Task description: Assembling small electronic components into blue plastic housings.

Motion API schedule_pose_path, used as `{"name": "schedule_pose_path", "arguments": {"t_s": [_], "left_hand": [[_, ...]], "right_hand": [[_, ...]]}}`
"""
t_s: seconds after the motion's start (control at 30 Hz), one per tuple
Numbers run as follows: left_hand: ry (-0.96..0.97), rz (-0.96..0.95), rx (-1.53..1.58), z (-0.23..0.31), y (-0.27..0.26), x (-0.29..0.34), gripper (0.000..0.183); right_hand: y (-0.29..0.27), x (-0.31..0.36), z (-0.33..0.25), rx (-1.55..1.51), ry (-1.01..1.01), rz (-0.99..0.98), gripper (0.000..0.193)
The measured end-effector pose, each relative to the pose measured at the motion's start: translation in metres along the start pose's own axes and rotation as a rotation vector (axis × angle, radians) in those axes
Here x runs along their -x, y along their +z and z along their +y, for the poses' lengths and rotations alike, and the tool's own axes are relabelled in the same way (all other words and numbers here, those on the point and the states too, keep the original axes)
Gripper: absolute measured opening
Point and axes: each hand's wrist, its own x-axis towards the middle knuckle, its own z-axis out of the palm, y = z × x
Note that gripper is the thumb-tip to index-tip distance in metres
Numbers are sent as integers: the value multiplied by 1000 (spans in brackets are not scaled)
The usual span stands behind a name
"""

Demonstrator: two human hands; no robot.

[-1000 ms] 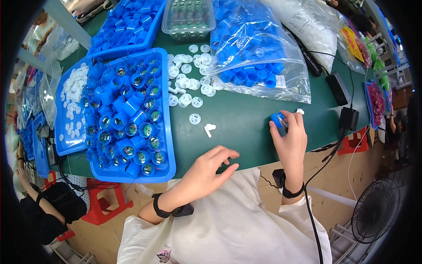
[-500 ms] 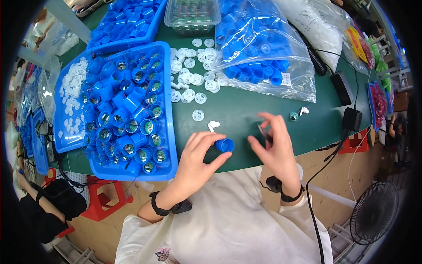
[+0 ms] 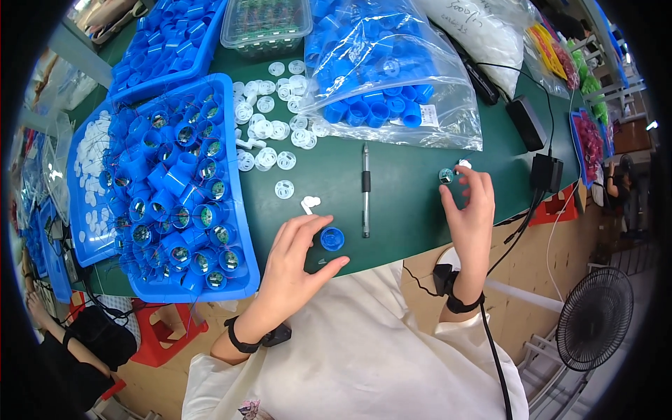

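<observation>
My left hand (image 3: 294, 259) curves around a small blue cup (image 3: 332, 239) that stands on the green table, its thumb and fingers spread, with a gap between them and the cup. Just beyond those fingertips is a white plastic piece (image 3: 311, 204). My right hand (image 3: 470, 210) is open at the right, its fingertips close to a small round green circuit board (image 3: 446, 176) and another white piece (image 3: 464, 164). Between my hands lies a pen (image 3: 366, 189) with a black grip, pointing away from me.
Blue cups with boards and thin wires fill a blue tray (image 3: 229, 182) at the left. Clear plastic discs (image 3: 265, 103) lie scattered beside it. A clear bag (image 3: 455, 126) of blue cups and a clear box (image 3: 306, 28) of boards are farther back. Black adapters (image 3: 547, 172) sit at the right.
The pen now lies on the table where my right hand was. That hand has moved right to the circuit board. My left fingers have opened away from the cup. The whole view has shifted slightly.
</observation>
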Motion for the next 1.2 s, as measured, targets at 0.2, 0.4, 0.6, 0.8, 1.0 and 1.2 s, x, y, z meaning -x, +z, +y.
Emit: {"name": "schedule_pose_path", "arguments": {"t_s": [0.2, 0.4, 0.6, 0.8, 1.0, 1.2], "left_hand": [[68, -33, -44, -10, 0, 2, 50], [55, -7, 151, 3, -7, 0, 43], [51, 42, 478, 8, -4, -2, 41], [201, 32, 537, 17, -16, -6, 51], [309, 119, 475, 26, -18, -10, 47], [438, 262, 394, 27, -15, -11, 43]], "right_hand": [[13, -3, 18, -54, -20, -54, 21], [-8, 4, -17, -311, -71, 11, 17], [-25, 25, -59, -793, -195, -113, 25], [-22, 30, -75, -1190, -186, -241, 24], [-17, 34, -83, -1209, -290, -315, 35], [-9, 41, -91, -1320, -219, -392, 35]]}}
